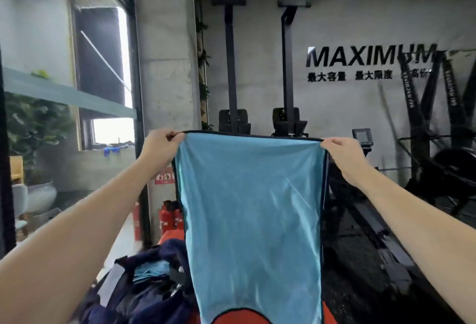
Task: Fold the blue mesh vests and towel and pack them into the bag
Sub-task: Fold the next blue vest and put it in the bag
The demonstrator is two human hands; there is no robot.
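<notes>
**Blue vest held up and stretched between two hands**

The person is holding a light blue mesh vest (252,210) up in front of the camera, stretched flat by its top edge. The left hand (161,147) is pinching the upper left corner of the vest, with its fingers curled over the dark trim. The right hand (343,154) is pinching the upper right corner in the same way. Both arms are reaching forward, and the top edge is running taut and nearly level between the two hands. The vest is hanging straight down from there, narrowing a little toward the bottom, where a curved dark-trimmed cutout is showing at its lower edge.

Near and to the left, below the vest, a dark navy bag (134,290) is lying open on an orange surface (170,236). Some more light blue fabric (150,269) is sitting inside the bag.

Farther back on the left, red fire extinguishers (168,218) are standing at the foot of a concrete pillar (164,66). On the far wall, black lettering (371,58) is reading "MAXIMUM". Two upright black machines (233,117) are standing against that wall behind the vest, and more black exercise equipment (438,158) is filling the right side.
</notes>
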